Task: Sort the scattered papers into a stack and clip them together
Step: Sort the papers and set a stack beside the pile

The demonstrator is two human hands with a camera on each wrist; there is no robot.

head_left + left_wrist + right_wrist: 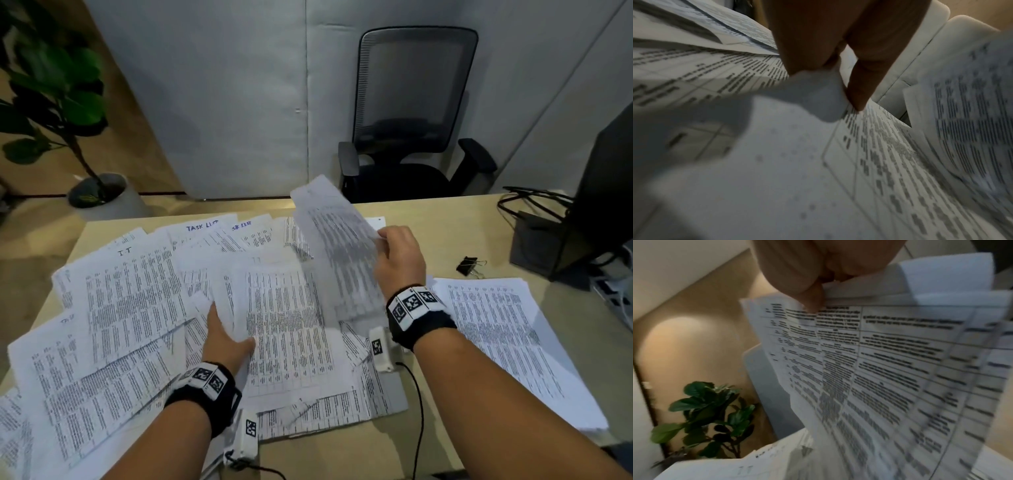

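Printed sheets lie scattered (130, 308) over the left and middle of the desk. My left hand (231, 337) pinches the left edge of one sheet (287, 329) on top of the heap; in the left wrist view the thumb (859, 84) presses on that curled edge (818, 97). My right hand (385, 245) holds a sheet (339, 246) raised and tilted above the heap, blurred with motion. In the right wrist view the thumb (812, 295) pinches this paper (879, 369). A squared stack (507, 342) lies at the right. A black binder clip (471, 266) sits behind it.
A black monitor (603, 192) with its stand and cables occupies the right back corner. An office chair (411, 130) stands behind the desk (445, 222), and a potted plant (51, 85) at the far left on the floor. A cable runs from my right wrist across the desk front.
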